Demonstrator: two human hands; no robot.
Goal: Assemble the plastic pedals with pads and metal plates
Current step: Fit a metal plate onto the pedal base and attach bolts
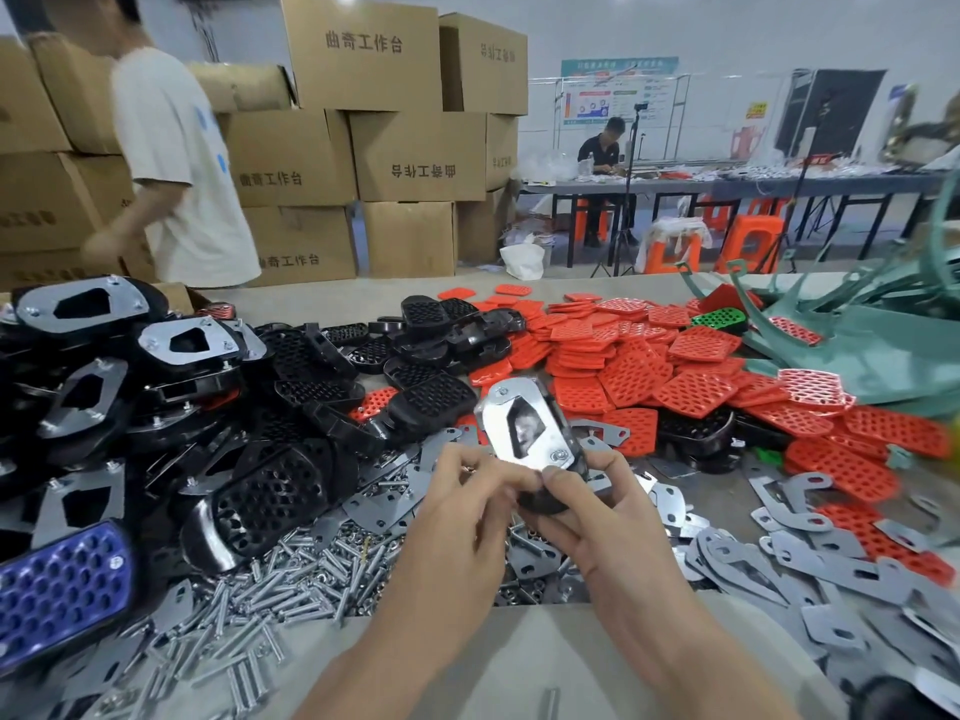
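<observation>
Nearest, at six o'clock of the view, lay the grey table (pixel 519 662). A heap of bolts (pixel 291 589) sat at eight o'clock, with a blue pedal (pixel 62 584) beyond them at the left edge. Loose plates (pixel 831 569) were strewn at four o'clock.

At the centre, both hands met on one black pedal (pixel 543 504), held above the heaps. The left hand (pixel 462 496) had its fingers curled, thumb and forefinger pinching the pedal's near end. The right hand (pixel 592 506) gripped it from the right, thumb on top and fingers curled beneath. A metal plate (pixel 524 428) lay on the pedal's upturned face, with a screw head at its far end and another at its near end.

Farther off, black pedals (pixel 311 402) were piled at ten o'clock, and red pads (pixel 675 366) spread at one o'clock. Beyond the table stood cardboard boxes (pixel 415 153) at twelve and a person in a white shirt (pixel 176 174) at eleven.
</observation>
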